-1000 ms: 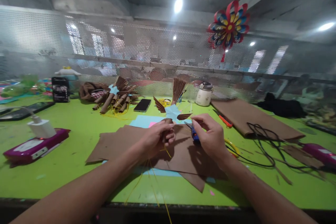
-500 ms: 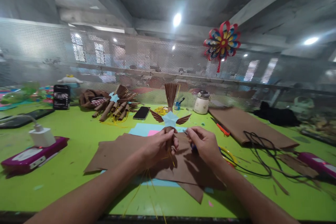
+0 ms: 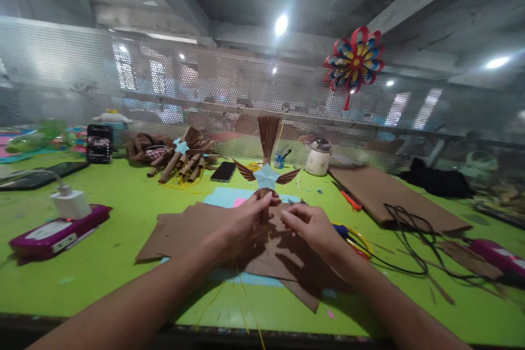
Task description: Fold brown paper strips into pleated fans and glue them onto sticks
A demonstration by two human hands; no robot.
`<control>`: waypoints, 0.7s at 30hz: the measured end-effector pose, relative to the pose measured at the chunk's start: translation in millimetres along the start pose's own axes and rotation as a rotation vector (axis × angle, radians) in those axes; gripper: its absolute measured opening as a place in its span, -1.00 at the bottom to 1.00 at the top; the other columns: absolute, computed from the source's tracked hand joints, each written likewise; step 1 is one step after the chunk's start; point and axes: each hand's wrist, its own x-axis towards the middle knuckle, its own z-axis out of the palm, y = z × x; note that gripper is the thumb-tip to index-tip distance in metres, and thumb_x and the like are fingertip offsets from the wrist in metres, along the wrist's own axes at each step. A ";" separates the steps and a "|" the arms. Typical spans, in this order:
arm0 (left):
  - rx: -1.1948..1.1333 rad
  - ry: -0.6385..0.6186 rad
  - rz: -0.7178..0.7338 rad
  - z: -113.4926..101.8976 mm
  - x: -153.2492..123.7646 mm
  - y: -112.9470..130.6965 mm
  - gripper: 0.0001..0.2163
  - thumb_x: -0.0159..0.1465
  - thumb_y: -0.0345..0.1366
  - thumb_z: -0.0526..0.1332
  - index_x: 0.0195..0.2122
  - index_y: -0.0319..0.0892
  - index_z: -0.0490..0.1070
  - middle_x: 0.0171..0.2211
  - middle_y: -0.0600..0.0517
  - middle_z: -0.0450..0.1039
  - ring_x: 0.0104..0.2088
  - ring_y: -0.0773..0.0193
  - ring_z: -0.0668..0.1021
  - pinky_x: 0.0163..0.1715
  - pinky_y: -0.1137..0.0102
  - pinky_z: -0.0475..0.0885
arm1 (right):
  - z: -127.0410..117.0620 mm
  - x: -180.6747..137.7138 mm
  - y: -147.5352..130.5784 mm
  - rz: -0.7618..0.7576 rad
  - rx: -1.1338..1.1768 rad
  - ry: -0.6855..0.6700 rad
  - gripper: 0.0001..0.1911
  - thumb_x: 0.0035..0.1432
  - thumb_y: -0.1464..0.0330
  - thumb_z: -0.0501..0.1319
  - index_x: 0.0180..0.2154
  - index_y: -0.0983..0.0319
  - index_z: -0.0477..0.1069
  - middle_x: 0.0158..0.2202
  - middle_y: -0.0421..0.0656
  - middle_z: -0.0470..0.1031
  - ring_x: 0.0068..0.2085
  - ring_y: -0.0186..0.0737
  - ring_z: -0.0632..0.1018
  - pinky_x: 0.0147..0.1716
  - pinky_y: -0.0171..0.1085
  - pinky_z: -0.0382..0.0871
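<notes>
Figure of pleated brown paper with pale-blue star [image 3: 266, 177] stands upright above flat brown paper sheets [image 3: 180, 229], pinched by the left hand [image 3: 249, 216]; right hand [image 3: 310, 226] (curled, any hold unclear) just beside

Winged paper craft [image 3: 266, 175], brown and light blue, upright.
Lower part gripped in left hand [image 3: 246, 219]; five-pointed star [image 3: 264, 179] just above that hand, pleated wings [image 3: 289, 176] higher, flared pleated fan [image 3: 269, 134] uppermost.

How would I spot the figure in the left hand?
On the green table, find the brown sheets in the middle. Above them, the left hand holds the paper figure. Unlike the starred brown bundle farther left, it's held upright, its blue star between two pleated wings.
</notes>
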 end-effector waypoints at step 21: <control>-0.092 -0.134 -0.098 12.9 -3.8 1.8 -0.82 0.22 -0.19 0.08 -0.27 -0.21 0.24 -0.37 -0.03 0.36 -0.49 0.28 0.47 -0.50 0.31 0.42 | 25.2 -6.1 -3.4 0.199 0.382 -0.162 -0.81 0.00 0.28 0.22 -0.49 0.28 0.32 -0.60 -0.28 0.30 -0.58 -0.44 0.32 -0.57 -0.40 0.22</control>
